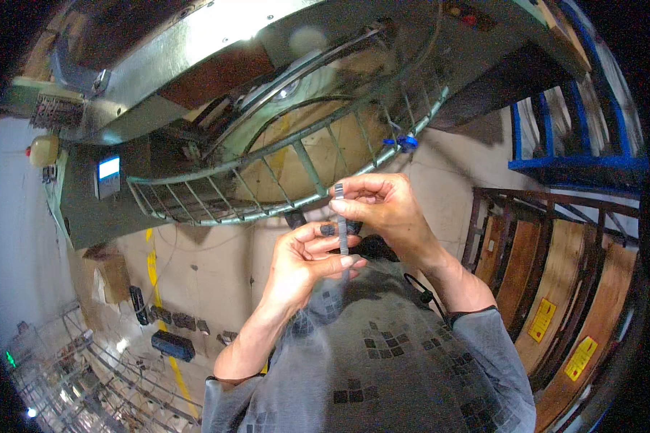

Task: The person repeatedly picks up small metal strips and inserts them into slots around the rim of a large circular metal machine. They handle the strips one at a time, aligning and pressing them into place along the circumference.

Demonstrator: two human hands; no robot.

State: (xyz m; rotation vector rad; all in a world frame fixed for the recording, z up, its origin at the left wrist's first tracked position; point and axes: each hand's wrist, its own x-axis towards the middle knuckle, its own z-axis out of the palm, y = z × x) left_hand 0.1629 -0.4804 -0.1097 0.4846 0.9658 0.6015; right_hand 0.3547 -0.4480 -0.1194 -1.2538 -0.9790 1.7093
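Both hands pinch a grey strip (342, 227) — perhaps a tie — below wire guard (267, 191).

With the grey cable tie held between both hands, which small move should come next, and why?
Probably feed the tail further through the head. The right hand pinches the grey cable tie at its head end, the left hand holds the strap lower down, and no closed loop is visible.

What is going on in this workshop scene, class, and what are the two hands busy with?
A person holds a thin grey strip, probably a cable tie, upright between both hands. The right hand pinches its top end, and the left hand grips it lower down. Just beyond the hands stands a curved wire guard on a large metal machine. Another round wire guard lies on the floor at lower left.
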